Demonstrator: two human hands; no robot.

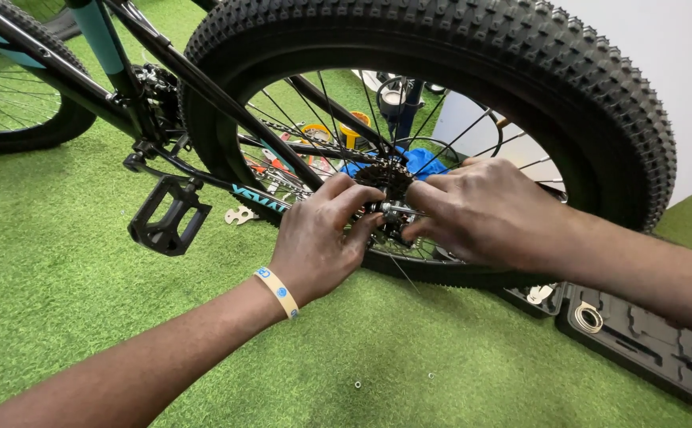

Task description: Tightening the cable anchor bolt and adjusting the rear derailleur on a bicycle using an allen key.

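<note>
A bicycle lies on green artificial turf with its fat knobbly rear tyre (520,71) close to me. My left hand (322,238), with a pale wristband, grips the rear axle area beside the sprocket cluster (384,181). My right hand (481,210) pinches the small metal axle end (400,211) from the other side. Both sets of fingertips meet at the hub. The chain (282,131) runs off toward the crank.
A black pedal (167,218) sticks out at the left. An open black tool case (647,341) lies at the lower right. Two small nuts (357,384) rest on the turf near me. Tools and a blue cloth (421,162) show behind the spokes.
</note>
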